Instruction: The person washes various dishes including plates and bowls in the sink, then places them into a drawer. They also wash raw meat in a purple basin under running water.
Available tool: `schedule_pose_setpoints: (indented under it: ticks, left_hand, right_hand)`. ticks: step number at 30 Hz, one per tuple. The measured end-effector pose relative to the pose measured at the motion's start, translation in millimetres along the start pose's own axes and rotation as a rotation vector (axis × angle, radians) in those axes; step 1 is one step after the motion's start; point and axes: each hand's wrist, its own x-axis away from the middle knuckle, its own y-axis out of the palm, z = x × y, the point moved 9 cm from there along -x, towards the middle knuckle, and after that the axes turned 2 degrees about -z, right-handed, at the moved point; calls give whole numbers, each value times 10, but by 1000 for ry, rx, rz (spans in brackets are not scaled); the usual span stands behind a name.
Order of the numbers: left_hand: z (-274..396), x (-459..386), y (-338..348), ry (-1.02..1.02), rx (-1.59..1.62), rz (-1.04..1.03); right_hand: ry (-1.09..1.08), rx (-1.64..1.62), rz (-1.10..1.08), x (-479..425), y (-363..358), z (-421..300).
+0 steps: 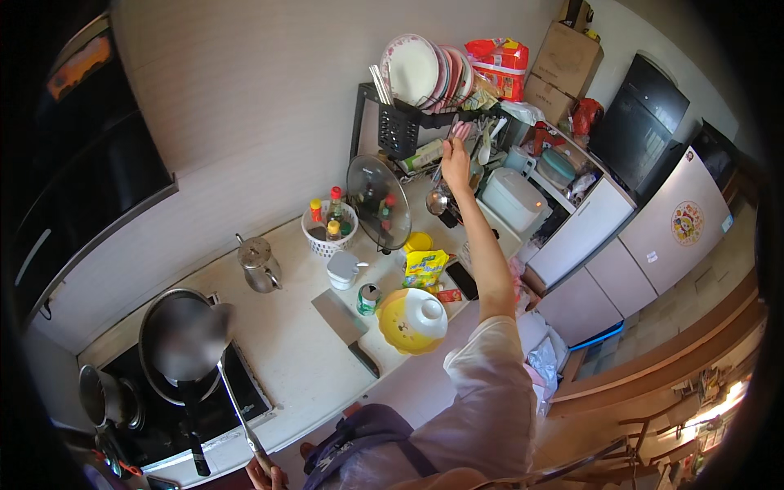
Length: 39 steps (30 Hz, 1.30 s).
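My left hand [266, 474] grips the handle end of a long metal ladle or spatula [236, 404]; its head is blurred at the right rim of a wok [177, 346] on the black stove. My right arm stretches to the dish rack, where my right hand [456, 162] is raised by the hanging utensils below the plates [413, 70]. Pink-handled utensils [460, 130] stand just above its fingers, and a metal ladle [437, 202] hangs below it. Whether the fingers hold one of these cannot be made out.
A cleaver [343, 321] lies on the counter [294, 343] beside a green can [369, 299] and a yellow bowl [401, 324] with a white bowl in it. Nearby stand a metal pitcher [257, 260], a basket of bottles [329, 242], a glass lid [380, 202] and a phone [462, 280].
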Motion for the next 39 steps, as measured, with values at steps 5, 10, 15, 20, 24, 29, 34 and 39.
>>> schedule_pose_setpoints:
  ticks: [5, 10, 15, 20, 24, 29, 34, 39]
  left_hand:
    - [187, 16, 359, -104, -42, 34]
    - [296, 11, 658, -167, -66, 55]
    - [402, 33, 957, -211, -99, 35]
    - [577, 152, 1133, -275, -144, 17]
    - [683, 143, 1123, -194, 51, 333]
    - [567, 155, 1017, -278, 99, 207]
    - [689, 377, 684, -221, 133, 321]
    - [737, 617, 223, -183, 90, 418]
  right_hand:
    - [126, 80, 127, -206, -211, 705]
    - [178, 204, 29, -509, -146, 1218]
    - [149, 204, -65, -639, 25, 1514]
    - [205, 175, -140, -586, 396, 1447]
    - [-59, 219, -161, -517, 621, 1203]
    - [-397, 201, 20, 70, -141, 551]
    - [-133, -691, -663, 1762, 331, -954]
    - [404, -1068, -1433, 3781, 801, -2291]
